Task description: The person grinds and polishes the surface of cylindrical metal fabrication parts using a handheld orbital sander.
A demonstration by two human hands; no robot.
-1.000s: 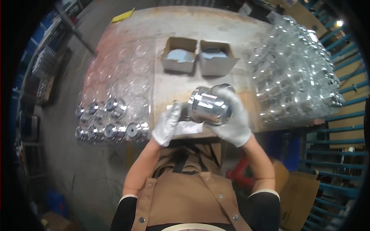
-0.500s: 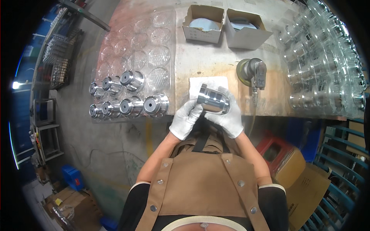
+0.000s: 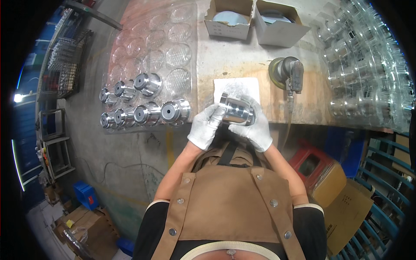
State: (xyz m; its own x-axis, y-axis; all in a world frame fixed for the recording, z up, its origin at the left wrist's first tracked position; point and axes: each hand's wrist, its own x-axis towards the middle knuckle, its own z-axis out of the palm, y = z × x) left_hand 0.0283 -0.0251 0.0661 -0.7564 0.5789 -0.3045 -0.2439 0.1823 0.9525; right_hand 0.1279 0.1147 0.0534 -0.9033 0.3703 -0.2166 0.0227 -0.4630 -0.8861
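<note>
Between my two white-gloved hands is a shiny metal cylinder (image 3: 237,112) with a narrower stepped end, tilted above the table's front edge. My left hand (image 3: 207,127) pinches it near the narrower end. Around its wider right end wraps my right hand (image 3: 255,128), with the fingers behind it partly hidden. A white cloth or paper sheet (image 3: 236,86) lies on the table just beyond the part. To the left, several similar metal cylinders (image 3: 175,111) stand in the front rows of a clear plastic tray (image 3: 178,56) with round pockets.
An orbital sander (image 3: 288,73) with a hose rests on the table (image 3: 260,102) to the right. Two open cardboard boxes (image 3: 279,37) holding round discs stand at the back. Stacked clear trays (image 3: 364,73) with metal parts fill the right side. A red object (image 3: 310,167) sits below the table.
Both hands still hold the metal cylinder, which has turned slightly in their grip. The whole view has shifted a little, so the table appears higher in the picture.
</note>
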